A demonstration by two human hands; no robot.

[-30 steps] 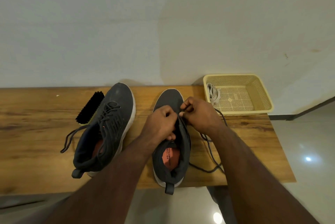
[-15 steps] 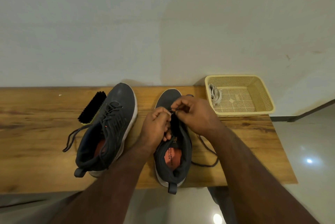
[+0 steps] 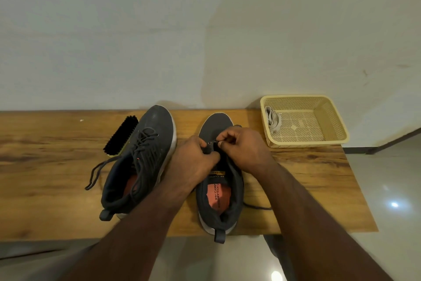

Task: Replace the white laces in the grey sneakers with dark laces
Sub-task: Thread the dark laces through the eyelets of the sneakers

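Since the earlier frames both hands have moved up the right sneaker (image 3: 219, 189) toward its toe, and the loose run of dark lace (image 3: 258, 206) on the bench has drawn in closer to the shoe's right side. The left hand (image 3: 196, 160) now grips the upper beside a front eyelet, thumb and fingers curled on the fabric. The right hand (image 3: 241, 146) pinches the tip of the dark lace just beside that eyelet; whether the tip has entered the hole cannot be told. This sneaker stands near the front edge of the wooden bench (image 3: 45, 167), heel toward the person, its orange insole showing. The left sneaker (image 3: 141, 162) sits just beside it toward the bench's middle, already threaded with a dark lace whose ends trail off to the left. A black shoe brush (image 3: 120, 135) lies against its far left side. At the back right corner stands a cream plastic basket (image 3: 332, 121) holding white laces (image 3: 272, 119) bundled in its left end.
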